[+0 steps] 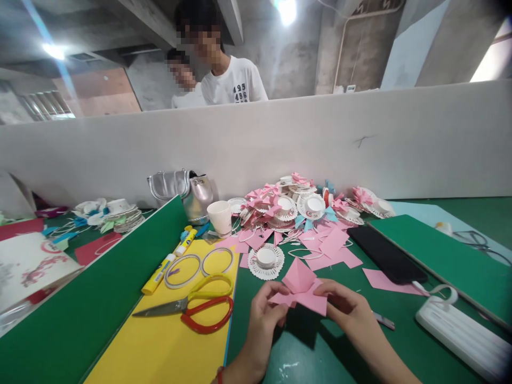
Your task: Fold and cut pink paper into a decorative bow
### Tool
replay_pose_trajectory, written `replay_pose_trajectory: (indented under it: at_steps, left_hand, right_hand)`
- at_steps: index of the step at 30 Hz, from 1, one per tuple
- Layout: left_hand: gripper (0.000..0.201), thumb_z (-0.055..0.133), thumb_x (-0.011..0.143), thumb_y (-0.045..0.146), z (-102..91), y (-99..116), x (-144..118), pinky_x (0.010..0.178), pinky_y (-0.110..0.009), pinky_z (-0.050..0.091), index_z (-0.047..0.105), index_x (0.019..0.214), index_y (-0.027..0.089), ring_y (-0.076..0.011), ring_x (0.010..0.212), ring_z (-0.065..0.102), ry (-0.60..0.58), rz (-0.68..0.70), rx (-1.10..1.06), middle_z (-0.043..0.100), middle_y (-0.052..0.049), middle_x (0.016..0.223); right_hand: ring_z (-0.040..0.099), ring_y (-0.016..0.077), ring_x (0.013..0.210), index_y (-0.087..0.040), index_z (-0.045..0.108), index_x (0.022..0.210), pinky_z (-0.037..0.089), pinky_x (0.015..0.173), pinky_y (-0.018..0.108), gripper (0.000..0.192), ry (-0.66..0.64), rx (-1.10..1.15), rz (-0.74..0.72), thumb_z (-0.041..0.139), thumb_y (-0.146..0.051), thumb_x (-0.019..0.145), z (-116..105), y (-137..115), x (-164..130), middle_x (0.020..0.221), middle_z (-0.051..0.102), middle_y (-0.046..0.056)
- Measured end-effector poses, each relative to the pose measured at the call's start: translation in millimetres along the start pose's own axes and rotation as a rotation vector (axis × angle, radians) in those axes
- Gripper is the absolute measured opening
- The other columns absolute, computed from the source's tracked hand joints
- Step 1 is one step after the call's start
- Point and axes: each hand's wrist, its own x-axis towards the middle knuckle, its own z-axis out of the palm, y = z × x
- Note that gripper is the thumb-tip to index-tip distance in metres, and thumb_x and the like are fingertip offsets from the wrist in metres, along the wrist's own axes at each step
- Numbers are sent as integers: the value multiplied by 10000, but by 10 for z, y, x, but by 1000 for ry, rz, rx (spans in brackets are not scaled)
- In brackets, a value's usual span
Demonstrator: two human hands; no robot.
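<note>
A folded piece of pink paper (299, 285) with a raised, pointed middle is held above the green table between both my hands. My left hand (264, 314) pinches its left corner, thumb in front. On the other side, my right hand (346, 306) grips the right corner between thumb and fingers. Just beyond the paper lies a small paper hat shape (266, 257), a white disc with a fringed rim. Pink paper squares (334, 242) and white strings are scattered behind it, in front of a heap of similar hats with pink folded pieces (280, 202).
Scissors (200, 304), tape rolls (183, 271) and a glue stick (158, 274) lie on yellow card (168, 346) at left. A paper cup (220, 217) stands near a silver bag (172, 186). At right are a black phone (386, 253) and a white power bank (460, 330). Two people are behind the partition (256, 144).
</note>
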Motion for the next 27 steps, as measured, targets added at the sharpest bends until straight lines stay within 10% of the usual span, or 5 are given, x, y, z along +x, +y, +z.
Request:
replay_pose_trajectory:
  at_steps: [6,17,27]
  left_hand:
    - [379,648,594,144,31,-26,3,524,-205,390,411,883,208,-107,546,516,33,82,-130,623,19,673]
    - [260,700,550,159,183,-16,8,658,-269,467,588,782,117,-194,738,608,96,41,-5,681,-62,785]
    - [268,669,561,180,88,-39,109,426,-147,329,407,506,168,-66,452,422,339,141,-67,452,74,467]
  right_hand:
    - [597,198,678,-157,659,612,474,579,256,172,102,57,69,695,-316,556,83,-39,-7,790,660,75]
    - [580,178,630,-152,606,649,461,590,249,191,66,4,69,683,-321,605,192,-6,-56,631,628,25]
    - [633,198,688,-180,657,743,512,646,283,128,-56,-128,-76,660,-254,638,174,-9,-118,749,682,57]
